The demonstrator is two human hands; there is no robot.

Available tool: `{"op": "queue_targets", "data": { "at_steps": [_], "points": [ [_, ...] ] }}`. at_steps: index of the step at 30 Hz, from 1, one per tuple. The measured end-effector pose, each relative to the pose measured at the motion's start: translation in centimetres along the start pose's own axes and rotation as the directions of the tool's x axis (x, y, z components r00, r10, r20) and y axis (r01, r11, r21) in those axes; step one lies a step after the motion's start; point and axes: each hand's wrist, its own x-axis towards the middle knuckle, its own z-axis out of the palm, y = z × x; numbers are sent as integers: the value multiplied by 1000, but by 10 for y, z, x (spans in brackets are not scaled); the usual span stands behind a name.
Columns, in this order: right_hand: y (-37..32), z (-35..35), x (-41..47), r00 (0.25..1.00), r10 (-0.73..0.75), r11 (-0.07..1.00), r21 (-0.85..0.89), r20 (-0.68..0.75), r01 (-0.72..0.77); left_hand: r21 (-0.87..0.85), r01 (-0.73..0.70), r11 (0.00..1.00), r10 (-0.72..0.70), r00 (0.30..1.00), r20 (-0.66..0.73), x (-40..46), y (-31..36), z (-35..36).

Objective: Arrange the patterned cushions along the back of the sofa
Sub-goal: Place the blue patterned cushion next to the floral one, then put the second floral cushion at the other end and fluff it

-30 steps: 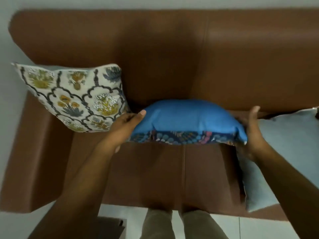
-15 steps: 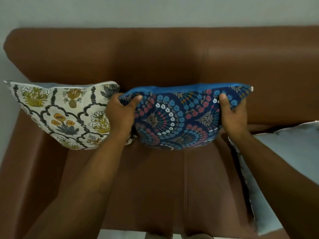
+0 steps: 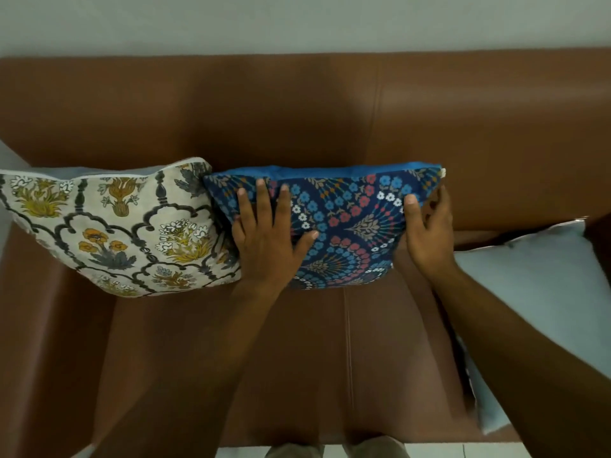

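1. A brown leather sofa (image 3: 463, 133) filled the view from above, its backrest running along a pale wall (image 3: 297, 21).
2. The blue patterned cushion (image 3: 347, 226) stood upright against the backrest, near the middle of the seat, its printed face toward the camera.
3. The left hand (image 3: 264, 239) lay flat on the left part of that cushion's face, fingers spread and thumb out, gripping nothing.
4. The right hand (image 3: 428, 233) cupped the cushion's right edge, thumb on the front; the fingers curled loosely behind, so whether it gripped could not be told.
5. The cream floral cushion (image 3: 112, 226) leaned at the left end, its right edge touching the blue one.
6. A pale grey cushion (image 3: 535, 292) lay at the right end of the seat, apart from the blue cushion.
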Motion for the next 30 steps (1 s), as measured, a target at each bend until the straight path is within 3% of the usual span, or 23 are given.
{"op": "queue_targets", "data": {
  "at_steps": [4, 9, 11, 13, 14, 16, 18, 20, 22, 23, 24, 25, 27, 28, 30],
  "points": [
    [14, -55, -16, 994, 107, 989, -100, -31, -110, -100, -41, 994, 38, 999, -25, -4, 12, -11],
    [52, -142, -56, 960, 274, 932, -232, -54, -279, -267, -157, 951, 168, 986, 16, -52, 81, -7],
    [75, -181, -71, 943, 324, 895, -299, -76, -331, -345, -149, 927, 191, 978, 90, -73, 115, 12],
    [99, -216, -79, 927, 364, 863, -342, -93, -373, -449, -24, 893, 129, 970, 205, -94, 147, 35],
    [109, -234, -80, 918, 384, 848, -356, -101, -394, -501, 55, 864, 101, 955, 279, -101, 163, 44],
    [142, -272, -76, 893, 436, 812, -378, -115, -445, -477, 76, 875, 156, 890, 428, -115, 197, 70],
    [170, -295, -69, 885, 457, 788, -422, -90, -449, -357, -137, 924, 277, 883, 379, -127, 211, 87],
    [215, -321, -54, 869, 490, 768, -440, -67, -466, -160, -427, 890, 455, 810, 369, -141, 237, 119],
    [259, -334, -34, 841, 540, 741, -450, -41, -498, -72, -499, 863, 485, 784, 388, -149, 262, 155],
    [284, -338, -24, 820, 572, 729, -451, -11, -515, -118, -384, 916, 397, 820, 412, -152, 275, 178],
    [301, -341, -15, 801, 598, 718, -463, 28, -520, -192, -162, 968, 234, 856, 460, -155, 290, 198],
    [319, -345, -8, 783, 618, 711, -476, 72, -518, -297, 82, 951, 79, 866, 494, -158, 305, 218],
    [343, -347, -2, 757, 641, 712, -468, 129, -523, -496, 445, 745, -168, 845, 507, -168, 330, 247],
    [352, -349, 0, 740, 657, 708, -459, 146, -537, -543, 532, 650, -224, 817, 532, -175, 340, 253],
    [356, -352, 3, 720, 671, 708, -446, 180, -548, -556, 622, 551, -279, 766, 580, -185, 355, 256]
  ]
}}
